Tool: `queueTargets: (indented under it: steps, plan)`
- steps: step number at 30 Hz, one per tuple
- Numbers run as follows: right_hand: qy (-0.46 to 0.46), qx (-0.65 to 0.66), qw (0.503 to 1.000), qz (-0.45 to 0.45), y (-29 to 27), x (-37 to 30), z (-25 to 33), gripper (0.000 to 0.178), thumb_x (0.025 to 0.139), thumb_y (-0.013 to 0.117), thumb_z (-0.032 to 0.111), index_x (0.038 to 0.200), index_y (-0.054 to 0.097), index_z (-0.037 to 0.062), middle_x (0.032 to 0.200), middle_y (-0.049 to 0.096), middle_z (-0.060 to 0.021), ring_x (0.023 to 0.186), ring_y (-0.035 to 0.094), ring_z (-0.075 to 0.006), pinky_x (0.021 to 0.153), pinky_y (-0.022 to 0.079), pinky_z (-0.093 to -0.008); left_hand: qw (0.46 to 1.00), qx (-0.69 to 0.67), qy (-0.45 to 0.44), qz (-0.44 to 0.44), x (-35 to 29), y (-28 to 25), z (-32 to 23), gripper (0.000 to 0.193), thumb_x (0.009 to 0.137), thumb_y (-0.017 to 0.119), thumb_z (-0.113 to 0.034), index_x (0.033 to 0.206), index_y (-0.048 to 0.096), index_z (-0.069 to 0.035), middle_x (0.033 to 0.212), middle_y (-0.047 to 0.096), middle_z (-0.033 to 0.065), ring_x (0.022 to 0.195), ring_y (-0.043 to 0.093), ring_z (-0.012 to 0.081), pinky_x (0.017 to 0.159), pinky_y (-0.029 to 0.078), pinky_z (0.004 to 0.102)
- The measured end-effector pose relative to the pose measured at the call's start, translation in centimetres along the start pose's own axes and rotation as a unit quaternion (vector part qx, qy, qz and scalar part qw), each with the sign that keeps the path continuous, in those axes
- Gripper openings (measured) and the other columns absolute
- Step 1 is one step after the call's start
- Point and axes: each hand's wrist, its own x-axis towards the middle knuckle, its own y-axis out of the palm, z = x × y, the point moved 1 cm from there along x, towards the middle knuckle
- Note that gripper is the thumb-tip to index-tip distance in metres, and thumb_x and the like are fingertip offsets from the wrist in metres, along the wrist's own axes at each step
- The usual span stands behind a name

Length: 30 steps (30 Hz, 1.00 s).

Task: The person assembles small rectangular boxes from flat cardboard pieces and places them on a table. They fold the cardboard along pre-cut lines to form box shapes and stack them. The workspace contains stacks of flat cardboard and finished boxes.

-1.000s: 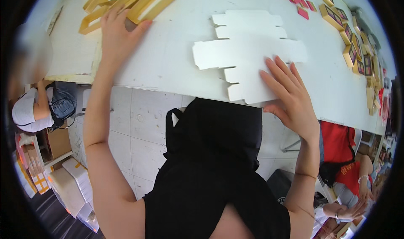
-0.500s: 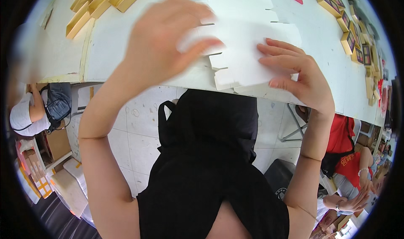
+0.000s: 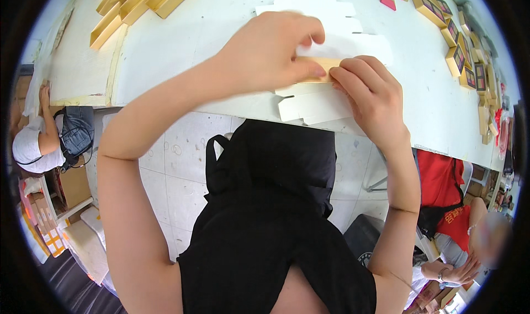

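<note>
A small gold-coloured carton (image 3: 323,64) is held above the table edge between my two hands. My right hand (image 3: 372,93) pinches its right end, fingertips pressed together on it. Around its left side curls my left hand (image 3: 273,54), the thumb lying against the gold face and the index finger bent up off it. My left hand's other fingers are hidden. Beneath lie flat white carton blanks (image 3: 314,107) with notched, tabbed edges, stacked at the table's front edge and partly covered by my hands.
Open gold trays (image 3: 141,2) lie at the far left of the white table (image 3: 165,54). Gold boxes with dark windows (image 3: 455,57) line the right, near small pink pieces (image 3: 388,2). A person in a white top (image 3: 38,145) sits left; other people's arms (image 3: 461,270) show lower right.
A gold carton is now between my hands, where the white blanks lay flat before. My left hand has moved right and down toward my right hand, whose fingers have closed.
</note>
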Motion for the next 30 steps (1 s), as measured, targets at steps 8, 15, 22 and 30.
queueTargets:
  steps: [8,15,22,30]
  plan:
    - [0.078,0.048,0.993,0.08,0.4,1.8,-1.0,0.009,0.086,0.066,0.009,0.095,0.066,0.0057,0.087,0.065,-0.0087,0.08,0.063,-0.0273,0.073,0.052,-0.0374,0.985,0.126,-0.023,0.112,-0.9,0.6,-0.7,0.017,0.089,0.072,-0.023,0.096,0.068,-0.008,0.095,0.066,0.0067,0.086,0.065,0.0271,0.072,0.053,0.0369]
    - [0.214,0.263,0.931,0.133,0.0,4.7,-6.3,0.021,0.102,0.06,0.018,0.098,0.066,-0.0019,0.072,0.053,0.0004,0.067,0.046,-0.0098,0.063,0.042,-0.0277,0.881,0.315,0.216,-0.278,-0.7,-2.6,-1.2,0.029,0.089,0.074,-0.031,0.098,0.069,-0.004,0.083,0.065,0.0069,0.079,0.065,0.0279,0.071,0.053,0.0338]
    - [0.154,0.173,0.965,-0.127,-2.6,4.6,3.9,0.028,0.092,0.062,-0.003,0.12,0.067,-0.002,0.104,0.072,-0.015,0.09,0.069,-0.0205,0.08,0.053,-0.0299,0.953,-0.211,0.006,-0.219,2.0,-1.5,-3.5,0.025,0.095,0.057,-0.019,0.091,0.066,0.004,0.08,0.065,0.0202,0.08,0.065,0.0357,0.071,0.052,0.0414]
    - [-0.097,-0.05,0.994,-0.028,-5.1,0.9,6.0,0.031,0.093,0.069,0.028,0.104,0.07,-0.0007,0.11,0.069,-0.0178,0.101,0.067,-0.0331,0.092,0.056,-0.0441,0.976,0.079,0.03,0.201,5.9,-3.5,-1.9,0.029,0.1,0.058,-0.025,0.092,0.063,0.001,0.08,0.064,0.0162,0.076,0.062,0.0295,0.069,0.05,0.0386]
